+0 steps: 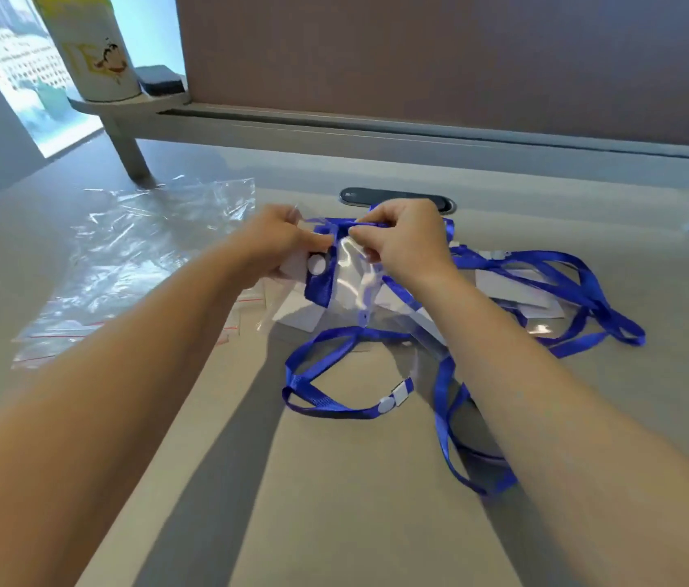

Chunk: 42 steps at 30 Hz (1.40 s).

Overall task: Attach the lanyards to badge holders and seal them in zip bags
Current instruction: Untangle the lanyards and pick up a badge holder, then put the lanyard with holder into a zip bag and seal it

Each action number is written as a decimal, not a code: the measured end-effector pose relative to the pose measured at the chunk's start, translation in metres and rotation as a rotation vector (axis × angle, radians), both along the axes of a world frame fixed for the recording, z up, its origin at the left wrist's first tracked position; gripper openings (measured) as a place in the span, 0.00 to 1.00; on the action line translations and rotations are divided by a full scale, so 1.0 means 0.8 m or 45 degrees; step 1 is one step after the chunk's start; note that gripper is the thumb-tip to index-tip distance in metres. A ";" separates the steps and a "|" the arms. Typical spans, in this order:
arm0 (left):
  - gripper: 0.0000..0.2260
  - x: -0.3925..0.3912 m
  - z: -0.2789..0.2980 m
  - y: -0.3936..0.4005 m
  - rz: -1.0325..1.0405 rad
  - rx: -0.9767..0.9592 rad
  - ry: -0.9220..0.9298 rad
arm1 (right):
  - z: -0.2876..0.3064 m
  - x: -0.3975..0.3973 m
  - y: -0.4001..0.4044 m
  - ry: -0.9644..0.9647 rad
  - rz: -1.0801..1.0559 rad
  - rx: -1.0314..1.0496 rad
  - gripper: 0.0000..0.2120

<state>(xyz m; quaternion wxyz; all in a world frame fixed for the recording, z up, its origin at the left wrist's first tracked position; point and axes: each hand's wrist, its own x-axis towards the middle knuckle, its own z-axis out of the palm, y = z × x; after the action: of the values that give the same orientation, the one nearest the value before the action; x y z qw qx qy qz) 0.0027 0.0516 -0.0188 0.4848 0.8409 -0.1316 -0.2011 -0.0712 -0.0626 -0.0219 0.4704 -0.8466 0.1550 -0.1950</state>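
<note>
While both hands, left hand [279, 243] and right hand [406, 243], pinch a blue lanyard [318, 286] onto a clear badge holder [353, 273] between their fingers, zip bags [93, 298] left of them seemingly lie unfilled, so sealing remains.

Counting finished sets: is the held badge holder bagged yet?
Not bagged. Both hands hold the holder bare above the desk; zip bags lie left.

Blue lanyards [554, 269], red-striped zip bags [59, 332]

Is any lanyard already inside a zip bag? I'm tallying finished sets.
No, the zip bags lie flat at left, while the blue lanyards lie loose on the table.
</note>
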 end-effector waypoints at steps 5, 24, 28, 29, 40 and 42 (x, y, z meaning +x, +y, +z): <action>0.14 -0.030 -0.005 0.020 0.195 -0.356 0.141 | -0.013 -0.027 0.051 -0.210 0.006 -0.375 0.08; 0.15 -0.064 0.019 0.179 0.216 -0.729 0.654 | -0.025 -0.052 0.160 -0.488 0.241 -1.404 0.09; 0.19 -0.044 0.013 0.206 0.157 -0.446 0.375 | -0.023 -0.034 0.148 -0.441 0.206 -1.165 0.05; 0.18 -0.037 0.009 0.212 0.199 -0.401 0.286 | -0.025 -0.027 0.144 -0.428 0.180 -1.124 0.07; 0.26 0.058 -0.069 0.260 0.118 0.915 -0.595 | -0.054 0.057 0.143 -0.451 0.220 -0.962 0.10; 0.25 0.068 -0.074 0.267 0.138 1.021 -0.621 | -0.063 0.067 0.146 -0.467 0.223 -0.915 0.10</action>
<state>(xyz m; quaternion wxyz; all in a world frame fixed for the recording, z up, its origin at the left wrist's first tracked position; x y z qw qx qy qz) 0.0573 0.2648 -0.0778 0.0865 0.9902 -0.1096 -0.0070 -0.0180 0.0541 -0.0725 0.1794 -0.9181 -0.0820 -0.3437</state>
